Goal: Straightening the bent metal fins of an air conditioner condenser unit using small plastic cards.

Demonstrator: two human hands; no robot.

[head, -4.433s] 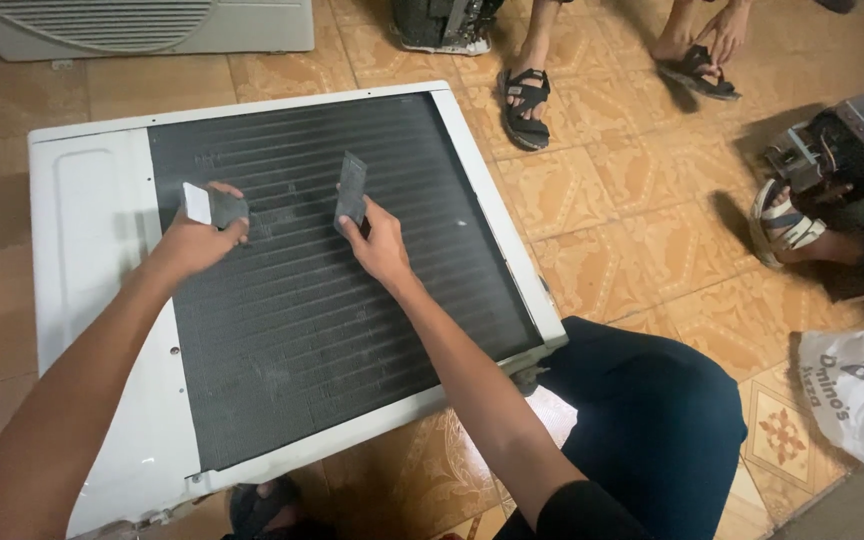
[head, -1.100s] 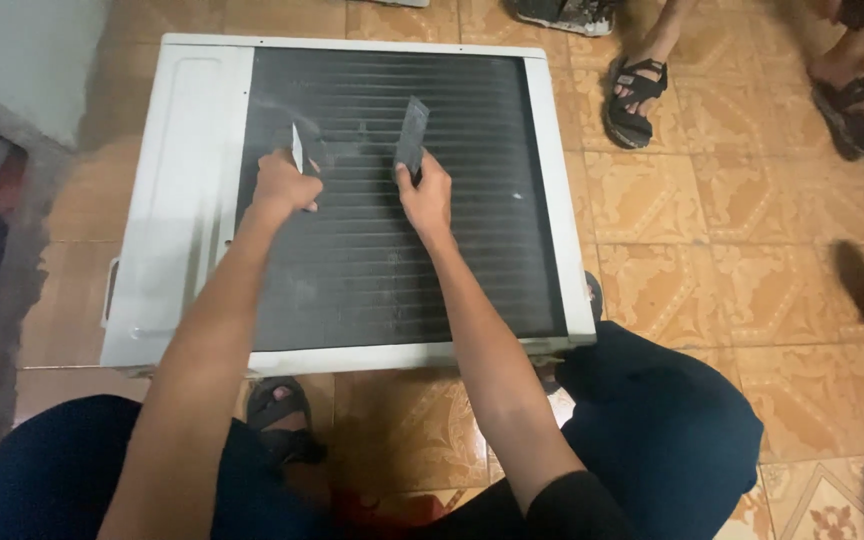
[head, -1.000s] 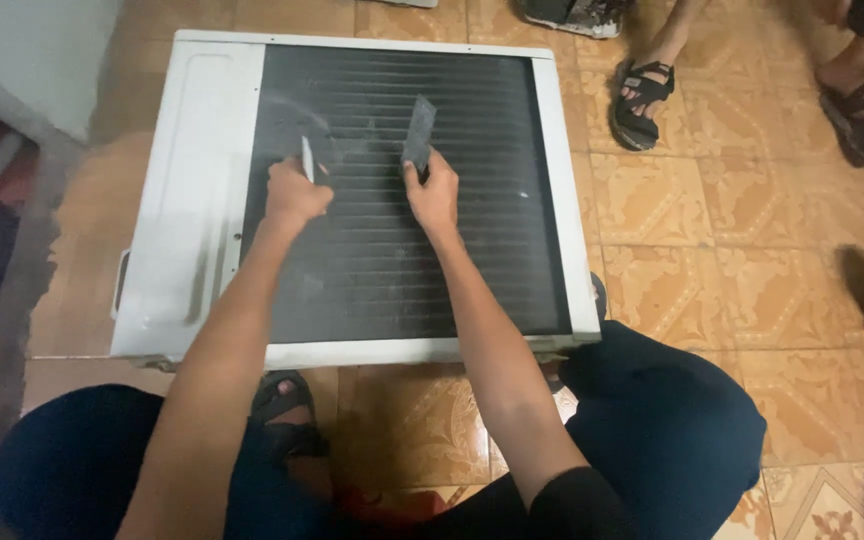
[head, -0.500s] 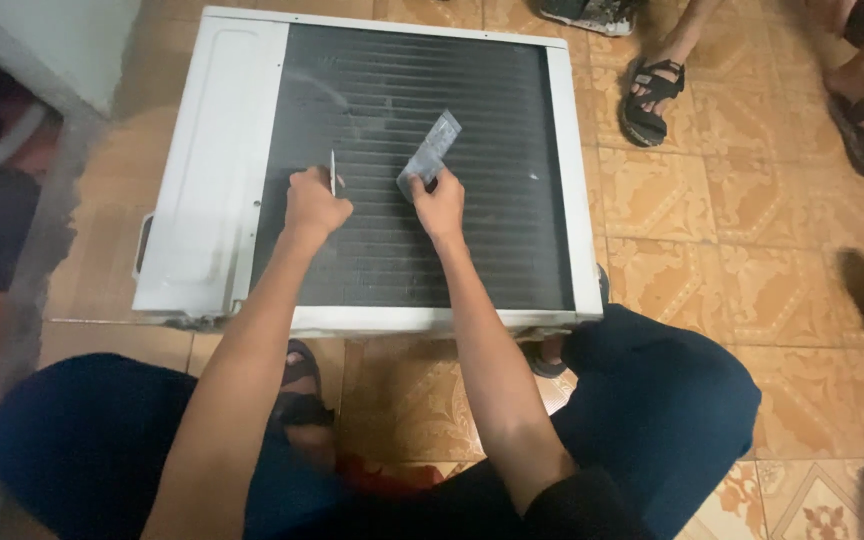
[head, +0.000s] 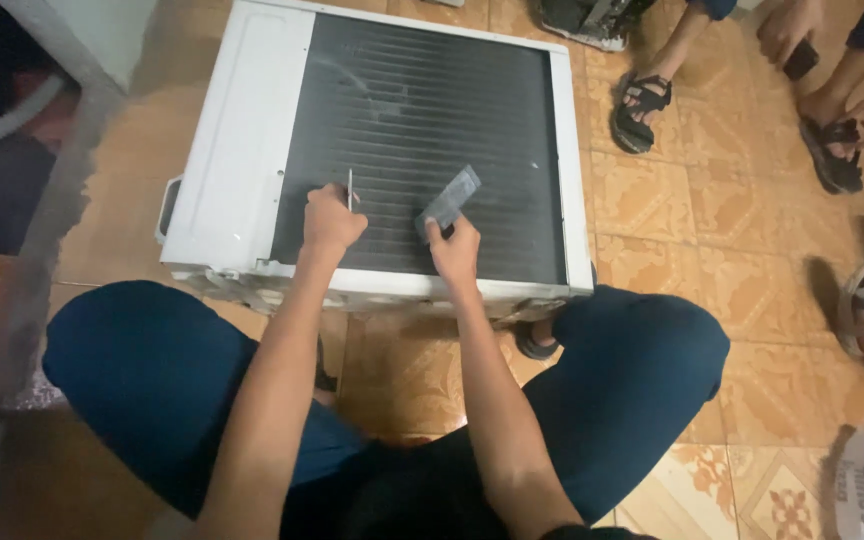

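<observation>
Big white air conditioner unit [head: 242, 150] lies flat on the tiled floor [head: 672, 200], filling the upper middle of the frame, dark finned coil face [head: 422, 110] up. Looks heavy and rigid; the thin fins probably bend easily, so light pressure only.

Person squats at the bottom of the frame, dark blue trousers [head: 152, 380], both arms reaching to the lower edge of the coil.

Right hand [head: 455, 250], centre frame, grip pinched on the lower end of a flat grey comb-like tool [head: 449, 200], which angles up and right, on or just over the fins. Tool seems light and stiff; holding it by the end suits it.

Left hand [head: 330, 220], just left of it, grip closed on a thin flat piece [head: 350, 188] seen edge-on, standing upright over the fins; can't tell what it is. Likely light, thin, easy to slip.

Other people's sandalled feet [head: 640, 110] at upper right, well apart from the unit's right edge.
</observation>
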